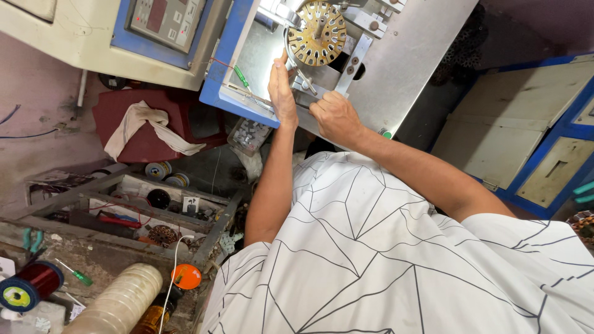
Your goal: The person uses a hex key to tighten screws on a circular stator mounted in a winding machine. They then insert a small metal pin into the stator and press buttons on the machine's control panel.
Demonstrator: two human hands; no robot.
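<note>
1. Nearest you: white patterned shirt (396,260).
2. Slotted stator core (317,33) sits far centre on machine spindle; likely heavy, stiff, sharp-edged. Grip the rim.
3. Left hand (282,93) fingers flat, touching its rim.
4. Right hand (335,117) curled on bracket (309,86); grip unclear.

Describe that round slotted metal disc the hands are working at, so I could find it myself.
Start at the blue-edged metal machine table at the top of the view. The disc is mounted on a shaft there, just above the left hand and right hand. It alone is round, brass-coloured, and ringed with radial slots.
</note>
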